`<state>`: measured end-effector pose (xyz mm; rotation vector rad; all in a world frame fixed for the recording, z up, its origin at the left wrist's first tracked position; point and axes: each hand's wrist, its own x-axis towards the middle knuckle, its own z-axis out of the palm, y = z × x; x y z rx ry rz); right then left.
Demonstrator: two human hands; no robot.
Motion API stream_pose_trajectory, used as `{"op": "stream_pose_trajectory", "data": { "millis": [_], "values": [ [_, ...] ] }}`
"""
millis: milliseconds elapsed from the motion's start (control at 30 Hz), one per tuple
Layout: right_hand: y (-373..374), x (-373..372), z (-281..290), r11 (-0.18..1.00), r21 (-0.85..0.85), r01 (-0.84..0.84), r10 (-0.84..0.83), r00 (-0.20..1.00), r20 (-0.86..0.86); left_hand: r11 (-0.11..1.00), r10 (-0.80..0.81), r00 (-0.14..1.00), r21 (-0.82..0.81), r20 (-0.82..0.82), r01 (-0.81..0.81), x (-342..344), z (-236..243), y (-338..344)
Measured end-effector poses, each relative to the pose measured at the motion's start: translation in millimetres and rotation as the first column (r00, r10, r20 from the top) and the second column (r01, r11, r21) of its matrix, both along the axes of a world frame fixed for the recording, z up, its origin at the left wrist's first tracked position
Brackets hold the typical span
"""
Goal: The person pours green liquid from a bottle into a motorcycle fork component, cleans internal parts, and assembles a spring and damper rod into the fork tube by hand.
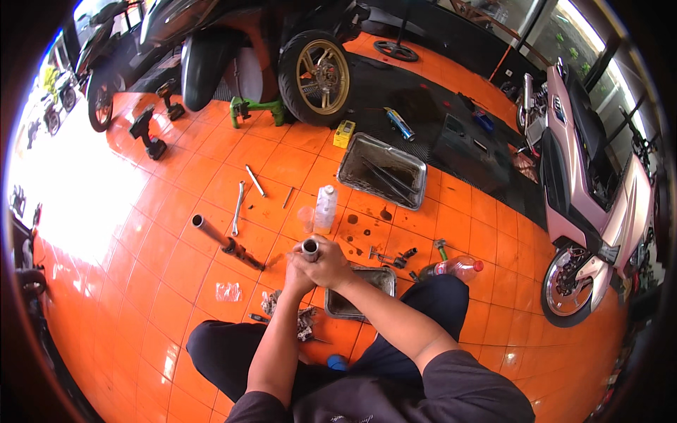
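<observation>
A metal fork tube [310, 247] points its round open end up toward me, above the floor in front of my knees. My left hand [299, 275] is closed around it from the left. Against it, my right hand [330, 263] wraps the same tube from the right, and most of the tube is hidden by the fingers. Just beyond my hands a clear plastic bottle [326, 210] with some yellowish liquid stands upright. To the left is a second fork tube [224, 240], dark and open at one end. A small metal tray [381, 280] sits partly under my right forearm.
A larger metal tray [384, 198] with dark residue lies ahead. Wrenches [238, 209] and a rod [255, 181] lie on orange tiles. Crumpled rags [305, 323] lie near my left forearm, a red-capped bottle [462, 268] by my right knee. Motorcycles stand ahead and at right; power drills [147, 134] stand far left.
</observation>
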<state>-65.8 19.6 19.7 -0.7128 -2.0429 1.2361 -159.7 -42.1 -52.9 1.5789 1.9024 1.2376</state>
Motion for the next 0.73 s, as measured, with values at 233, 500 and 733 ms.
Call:
{"op": "stream_pose_trajectory", "data": {
  "millis": [233,500,733],
  "values": [
    [32,24,-7,0.923,0.096,-0.374,0.362,0.924,0.120,0.998,-0.004,0.886,0.060,0.464,-0.027,1,-9,-1],
    [261,108,-91,0.972,-0.161,0.169,-0.014,0.731,0.682,0.999,-0.024,0.935,-0.017,0.353,0.032,7,103,0],
    [403,167,-253,0.825,0.041,0.563,-0.321,0.407,0.855,0.974,-0.186,0.889,-0.043,0.418,0.224,-6,113,16]
  ]
}}
